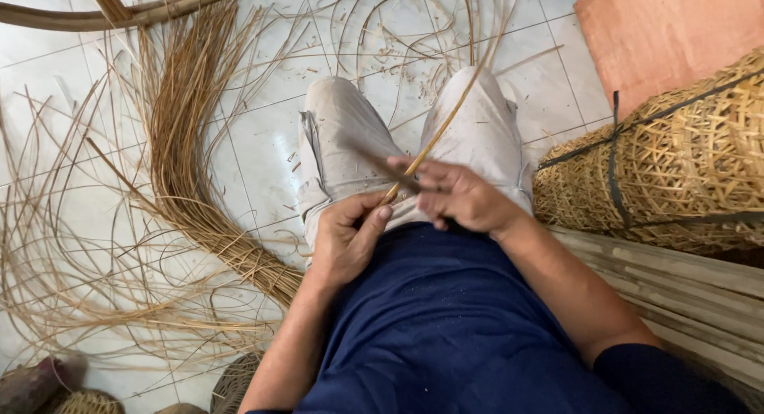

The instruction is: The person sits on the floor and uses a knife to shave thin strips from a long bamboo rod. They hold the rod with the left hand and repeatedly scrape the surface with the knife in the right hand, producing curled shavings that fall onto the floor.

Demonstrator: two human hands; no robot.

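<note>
I sit with my knees up over a white tiled floor. My left hand [348, 232] pinches the near end of a long thin rattan strip [454, 111] that runs up and away past my right knee. My right hand [461, 195] grips a dark narrow knife [390, 169] laid across the strip just above my left thumb. Both hands meet over my lap, above light trousers and a dark blue shirt.
A thick bundle of rattan strands [187, 143] curves over the floor at left, with loose strips scattered around. A roll of woven cane webbing [676, 159] tied with dark straps lies at right, beside a board [660, 32]. Pale slats [684, 287] lie under my right arm.
</note>
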